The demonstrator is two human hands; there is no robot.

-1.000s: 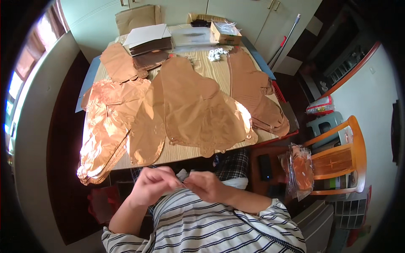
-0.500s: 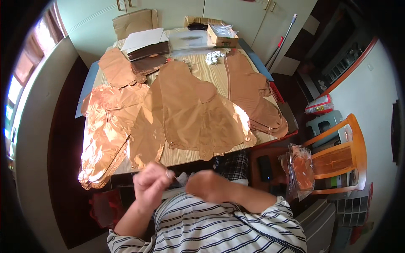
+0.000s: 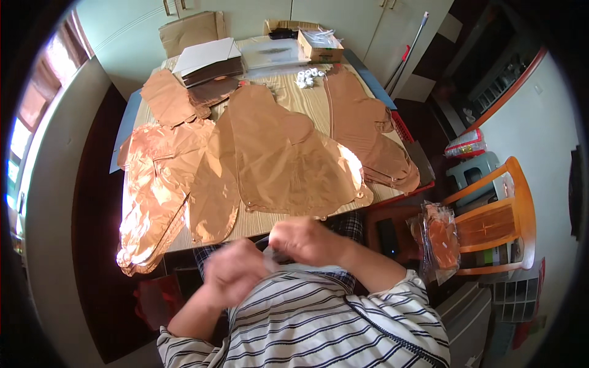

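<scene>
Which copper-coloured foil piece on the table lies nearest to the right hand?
The large copper-coloured foil piece in the middle: its lower edge is just beyond the right hand; others lie farther.

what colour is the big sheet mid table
The big sheet is coppery brown, best seen in the head view.

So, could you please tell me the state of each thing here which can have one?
Left hand: blurred, fingers curled, grip unclear
Right hand: fingers curled, grip unclear
Middle foil piece: spread out, lightly creased
Left foil pieces: wrinkled, shiny
Box: open, filled
Cabinet doors: shut
Chair: upright
</scene>
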